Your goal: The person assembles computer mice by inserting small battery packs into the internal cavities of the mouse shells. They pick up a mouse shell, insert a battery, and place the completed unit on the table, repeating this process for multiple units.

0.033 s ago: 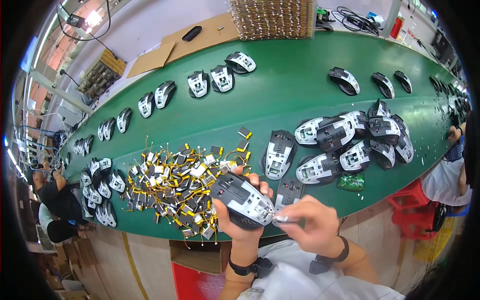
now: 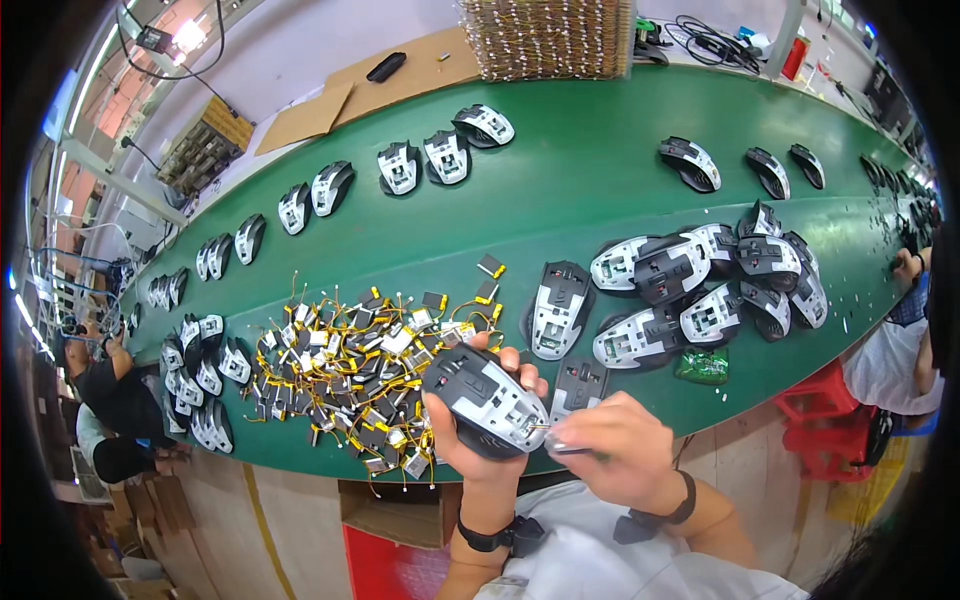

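My left hand (image 2: 474, 447) holds a computer mouse shell (image 2: 487, 402), black and light grey, from below with fingers wrapped round its far side. Small openings show on its upward face. At its near right end my right hand (image 2: 622, 446) pinches a small silvery-grey piece (image 2: 566, 440), blurred, so its kind is unclear. Something thin reaches from that piece to an opening in the mouse. Just left of my hands lies a wide heap of small battery cells (image 2: 365, 365) with yellow tape and thin wires. Beyond my right hand another mouse shell (image 2: 577, 385) lies partly hidden.
Several mouse shells (image 2: 690, 270) are piled right of centre on the green table (image 2: 590, 140), beside a green packet (image 2: 703, 364). More mice (image 2: 446, 157) stand in a row farther back, and others (image 2: 210, 427) cluster at left. People sit at both sides.
My right hand has shifted slightly, and the silvery-grey piece in its fingers has tilted. The mouse in my left hand stays almost where it was.
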Demonstrator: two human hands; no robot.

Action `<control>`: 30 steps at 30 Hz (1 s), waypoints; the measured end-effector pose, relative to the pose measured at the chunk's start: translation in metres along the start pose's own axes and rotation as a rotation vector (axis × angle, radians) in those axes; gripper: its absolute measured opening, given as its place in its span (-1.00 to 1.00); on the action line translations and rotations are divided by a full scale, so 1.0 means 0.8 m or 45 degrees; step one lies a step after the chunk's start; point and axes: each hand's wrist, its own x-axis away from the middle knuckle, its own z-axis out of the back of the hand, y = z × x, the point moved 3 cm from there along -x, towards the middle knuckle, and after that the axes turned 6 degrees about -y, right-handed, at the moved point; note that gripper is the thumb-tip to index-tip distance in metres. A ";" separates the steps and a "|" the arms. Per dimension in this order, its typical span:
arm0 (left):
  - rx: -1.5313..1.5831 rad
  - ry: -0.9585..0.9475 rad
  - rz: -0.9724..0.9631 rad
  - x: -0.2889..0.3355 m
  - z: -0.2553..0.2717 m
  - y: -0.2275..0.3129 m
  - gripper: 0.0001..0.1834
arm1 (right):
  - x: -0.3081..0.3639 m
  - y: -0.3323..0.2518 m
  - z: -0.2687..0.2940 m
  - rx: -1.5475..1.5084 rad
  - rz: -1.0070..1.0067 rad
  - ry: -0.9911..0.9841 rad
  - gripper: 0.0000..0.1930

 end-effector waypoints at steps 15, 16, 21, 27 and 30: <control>0.245 0.123 0.202 0.007 -0.005 -0.003 -0.22 | -0.010 0.008 -0.002 0.107 0.023 -0.239 -0.65; 0.246 0.116 0.219 0.007 -0.006 -0.005 -0.22 | -0.012 0.009 0.000 0.111 0.019 -0.246 -0.67; 0.145 0.098 0.202 0.012 -0.018 -0.014 -0.21 | -0.025 0.023 0.008 -0.122 -0.114 -0.208 -0.77; 0.105 0.038 0.121 0.011 -0.007 -0.019 -0.17 | -0.006 0.018 0.003 -0.290 -0.738 -0.239 -0.71; -0.079 0.028 0.143 0.007 -0.012 -0.018 -0.13 | 0.000 0.018 0.003 -0.214 -0.537 -0.109 -0.80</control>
